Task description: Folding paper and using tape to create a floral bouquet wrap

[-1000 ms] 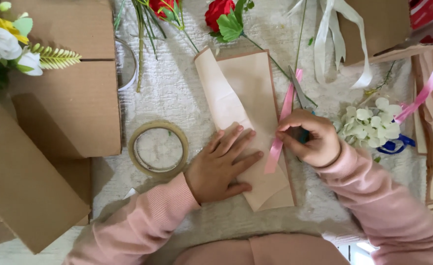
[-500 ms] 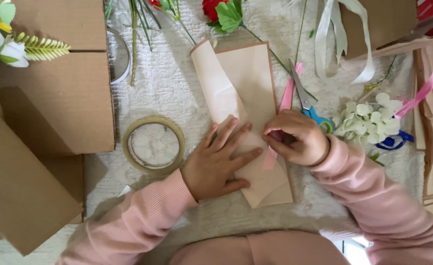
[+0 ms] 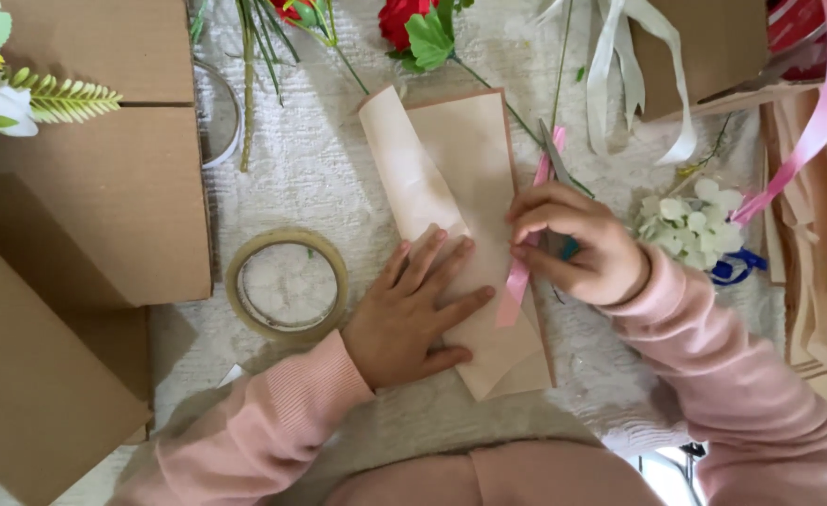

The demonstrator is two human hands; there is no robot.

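With the left hand (image 3: 413,314) flat and open on the paper wrap (image 3: 460,234), just right of the tape roll (image 3: 287,281), the right hand's (image 3: 577,245) closed grip should keep the ribbon (image 3: 518,276) taut against the wrap's right edge, scissors (image 3: 556,159) clear.

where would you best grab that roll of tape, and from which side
Grip the tape roll across its band on the left rim, coming from above. It lies flat on the white cloth with an open centre, and the left hand crowds its right side.
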